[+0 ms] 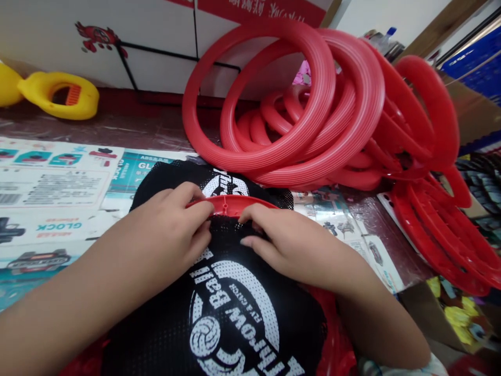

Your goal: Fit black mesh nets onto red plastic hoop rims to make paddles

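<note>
A black mesh net (164,324) with white "Throw Ball" print lies in front of me, over a red plastic ring (230,204) whose far rim shows between my hands. My left hand (176,224) has its fingers curled on the rim and the net's edge, left of the middle. On the right side, my right hand (274,240) pinches the net at the same rim, thumb below and fingers above. Behind the rim lies more black printed mesh (168,180). Red plastic (336,334) also shows under the net at the lower right.
A heap of red rings (324,120) stands behind my hands, with ribbed red half-rings (442,235) at the right. Yellow plastic parts (78,99) lie at the left. A white carton (156,26) stands at the back. Printed cardboard (62,188) covers the table. A box of yellow pieces (462,313) sits lower right.
</note>
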Action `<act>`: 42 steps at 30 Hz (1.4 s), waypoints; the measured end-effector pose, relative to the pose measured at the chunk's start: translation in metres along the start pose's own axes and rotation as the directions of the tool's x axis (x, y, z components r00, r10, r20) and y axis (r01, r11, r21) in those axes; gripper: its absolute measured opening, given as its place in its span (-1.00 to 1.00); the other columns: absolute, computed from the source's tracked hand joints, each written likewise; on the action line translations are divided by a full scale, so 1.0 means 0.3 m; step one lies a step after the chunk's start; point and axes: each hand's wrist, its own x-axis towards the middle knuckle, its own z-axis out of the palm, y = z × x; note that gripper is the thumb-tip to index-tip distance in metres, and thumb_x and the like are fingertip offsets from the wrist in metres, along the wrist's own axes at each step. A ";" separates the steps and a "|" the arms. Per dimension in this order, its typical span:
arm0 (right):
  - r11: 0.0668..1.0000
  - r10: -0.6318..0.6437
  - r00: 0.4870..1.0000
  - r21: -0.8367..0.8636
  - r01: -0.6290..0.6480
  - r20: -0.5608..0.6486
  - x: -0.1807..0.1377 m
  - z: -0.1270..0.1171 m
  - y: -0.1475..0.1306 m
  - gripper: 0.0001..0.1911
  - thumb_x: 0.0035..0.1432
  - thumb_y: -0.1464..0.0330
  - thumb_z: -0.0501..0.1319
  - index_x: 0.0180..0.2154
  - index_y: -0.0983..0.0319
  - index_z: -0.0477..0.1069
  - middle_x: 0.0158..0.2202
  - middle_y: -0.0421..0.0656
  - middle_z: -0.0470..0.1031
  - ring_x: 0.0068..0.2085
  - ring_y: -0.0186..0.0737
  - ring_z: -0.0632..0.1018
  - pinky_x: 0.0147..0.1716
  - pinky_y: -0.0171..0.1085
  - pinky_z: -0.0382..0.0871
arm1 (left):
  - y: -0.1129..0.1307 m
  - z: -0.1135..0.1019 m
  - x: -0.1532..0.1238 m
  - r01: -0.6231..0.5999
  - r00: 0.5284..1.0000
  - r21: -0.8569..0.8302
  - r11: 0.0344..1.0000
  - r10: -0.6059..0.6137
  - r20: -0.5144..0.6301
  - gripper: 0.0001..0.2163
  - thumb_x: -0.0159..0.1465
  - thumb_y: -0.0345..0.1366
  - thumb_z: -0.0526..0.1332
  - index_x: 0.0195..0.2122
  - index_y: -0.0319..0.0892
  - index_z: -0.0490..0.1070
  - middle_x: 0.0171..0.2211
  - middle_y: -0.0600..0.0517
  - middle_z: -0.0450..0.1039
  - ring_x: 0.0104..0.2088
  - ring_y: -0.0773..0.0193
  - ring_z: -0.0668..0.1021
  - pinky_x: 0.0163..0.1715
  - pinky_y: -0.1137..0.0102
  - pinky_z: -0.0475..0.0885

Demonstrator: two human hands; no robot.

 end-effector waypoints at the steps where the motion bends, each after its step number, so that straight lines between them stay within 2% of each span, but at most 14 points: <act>1: 0.999 0.034 0.999 -0.010 -0.034 -0.027 0.003 0.001 0.001 -0.86 0.25 0.38 0.20 -0.14 0.25 0.36 -0.30 -0.15 0.55 -0.38 -0.25 0.49 -0.45 -0.31 0.16 | 0.002 -0.003 -0.001 0.009 1.000 0.027 1.000 -0.009 0.011 -0.80 0.26 -0.35 0.00 -0.31 -0.21 0.41 -0.20 -0.18 0.35 -0.27 0.02 0.48 -0.22 0.06 0.45; 6: 0.992 0.115 0.991 -0.053 -0.118 -0.064 0.014 -0.007 0.007 -0.89 0.16 0.33 0.28 -0.34 0.25 0.43 -0.47 -0.22 0.47 -0.50 -0.34 0.37 -0.50 -0.31 0.04 | 0.011 -0.002 0.002 0.018 1.000 0.112 0.994 -0.020 0.018 -0.80 0.26 -0.31 -0.05 -0.32 -0.21 0.34 -0.23 -0.20 0.36 -0.28 -0.04 0.48 -0.24 0.01 0.44; 9: 0.992 0.116 0.992 -0.044 -0.118 -0.040 0.017 -0.019 0.001 -0.82 0.18 0.39 0.23 -0.48 0.25 0.42 -0.46 -0.21 0.46 -0.46 -0.34 0.38 -0.45 -0.30 0.07 | 0.012 0.000 0.005 0.008 1.000 0.092 0.996 -0.008 0.002 -0.80 0.27 -0.32 -0.06 -0.31 -0.21 0.33 -0.21 -0.22 0.37 -0.22 -0.10 0.49 -0.21 -0.01 0.43; 12: 0.996 0.092 0.996 0.003 -0.092 -0.023 0.017 -0.025 -0.004 -0.82 0.16 0.43 0.18 -0.50 0.25 0.37 -0.45 -0.22 0.46 -0.43 -0.35 0.38 -0.42 -0.31 0.09 | 0.015 -0.002 0.003 0.001 1.000 0.064 0.998 -0.001 -0.005 -0.81 0.28 -0.34 -0.06 -0.28 -0.21 0.33 -0.17 -0.23 0.37 -0.16 -0.13 0.50 -0.14 -0.03 0.41; 14: 0.992 0.098 0.994 0.086 -0.093 -0.051 0.017 -0.022 -0.003 -0.87 0.15 0.44 0.16 -0.45 0.25 0.35 -0.45 -0.25 0.46 -0.45 -0.37 0.37 -0.45 -0.32 0.09 | 0.019 -0.003 0.002 0.002 1.000 0.022 1.000 -0.002 -0.025 -0.82 0.29 -0.36 -0.05 -0.26 -0.21 0.32 -0.13 -0.22 0.37 -0.13 -0.09 0.49 -0.11 0.00 0.41; 16: 0.976 0.105 0.992 0.197 -0.088 -0.076 0.017 -0.013 0.000 -0.95 0.15 0.46 0.15 -0.30 0.24 0.36 -0.47 -0.30 0.46 -0.46 -0.39 0.39 -0.47 -0.35 0.11 | 0.026 -0.002 0.003 -0.001 0.998 -0.049 0.999 -0.002 -0.058 -0.82 0.30 -0.38 -0.04 -0.21 -0.23 0.32 -0.08 -0.20 0.36 -0.09 -0.01 0.49 -0.09 0.08 0.43; 19: 0.957 0.085 0.995 0.282 -0.065 -0.058 0.021 0.003 0.002 -0.73 0.17 0.45 0.19 -0.06 0.24 0.31 -0.50 -0.36 0.46 -0.46 -0.38 0.43 -0.47 -0.36 0.13 | 0.034 0.005 0.007 -0.031 0.994 -0.167 0.985 0.013 -0.109 -0.81 0.31 -0.38 -0.02 -0.14 -0.25 0.33 -0.01 -0.18 0.35 -0.02 0.09 0.48 -0.04 0.20 0.43; 24: 0.991 0.014 0.999 0.133 -0.008 -0.046 0.028 0.016 -0.001 -0.43 0.09 0.13 0.36 0.04 0.27 0.31 -0.29 -0.19 0.53 -0.35 -0.25 0.50 -0.43 -0.32 0.16 | 0.038 0.013 0.013 -0.050 0.995 -0.245 0.968 0.027 -0.095 -0.81 0.32 -0.38 0.01 -0.11 -0.25 0.35 0.00 -0.15 0.36 0.00 0.16 0.47 -0.02 0.28 0.41; 28: 0.996 -0.090 0.995 0.011 0.091 -0.040 0.018 0.015 0.000 -0.28 -0.01 0.05 0.40 0.07 0.31 0.31 -0.13 -0.07 0.55 -0.22 -0.11 0.53 -0.37 -0.28 0.21 | 0.039 0.011 0.015 -0.040 0.995 -0.248 0.968 0.017 -0.095 -0.81 0.33 -0.36 0.02 -0.13 -0.26 0.37 -0.03 -0.15 0.37 -0.02 0.16 0.48 -0.04 0.28 0.41; 29: 0.995 -0.097 0.995 -0.007 0.097 -0.032 0.015 0.014 0.000 -0.31 0.01 0.08 0.40 0.08 0.31 0.31 -0.11 -0.07 0.55 -0.20 -0.09 0.54 -0.36 -0.28 0.22 | 0.039 0.010 0.015 -0.038 0.995 -0.247 0.968 0.015 -0.095 -0.81 0.33 -0.36 0.02 -0.13 -0.27 0.37 -0.04 -0.15 0.38 -0.03 0.16 0.49 -0.04 0.28 0.41; 31: 0.996 -0.090 0.995 -0.008 0.090 -0.044 0.012 0.013 0.000 -0.49 0.13 0.25 0.35 0.06 0.30 0.33 -0.09 -0.07 0.55 -0.19 -0.12 0.54 -0.33 -0.28 0.23 | 0.038 0.007 0.015 -0.041 0.995 -0.248 0.968 0.018 -0.096 -0.81 0.33 -0.36 0.02 -0.14 -0.27 0.37 -0.04 -0.15 0.38 -0.04 0.17 0.49 -0.05 0.28 0.42; 34: 0.996 -0.075 0.989 0.047 0.082 -0.126 0.016 0.015 0.005 -0.70 0.22 0.48 0.18 0.00 0.27 0.40 -0.12 -0.11 0.56 -0.18 -0.20 0.53 -0.26 -0.29 0.25 | 0.037 0.003 0.015 -0.047 0.995 -0.254 0.966 0.025 -0.093 -0.82 0.34 -0.36 0.03 -0.14 -0.27 0.37 -0.04 -0.14 0.38 -0.02 0.18 0.47 -0.03 0.30 0.40; 39: 0.978 -0.203 0.958 0.011 0.210 -0.201 0.039 0.025 0.031 -0.75 0.18 0.55 0.10 -0.26 0.28 0.56 -0.31 -0.13 0.52 -0.29 -0.25 0.48 -0.30 -0.31 0.24 | 0.035 0.003 0.018 -0.086 0.994 -0.227 0.970 0.069 -0.082 -0.81 0.32 -0.40 0.06 -0.09 -0.29 0.37 -0.02 -0.15 0.36 -0.01 0.18 0.46 0.00 0.29 0.39; 42: 0.974 -0.227 0.937 -0.059 0.219 -0.266 0.050 0.030 0.050 -0.73 0.19 0.55 0.10 -0.33 0.32 0.58 -0.38 -0.12 0.46 -0.37 -0.28 0.43 -0.38 -0.31 0.20 | 0.032 0.009 0.019 -0.143 0.987 -0.189 0.971 0.126 -0.099 -0.80 0.32 -0.42 0.07 -0.07 -0.33 0.37 -0.02 -0.19 0.35 -0.01 0.13 0.46 0.00 0.25 0.39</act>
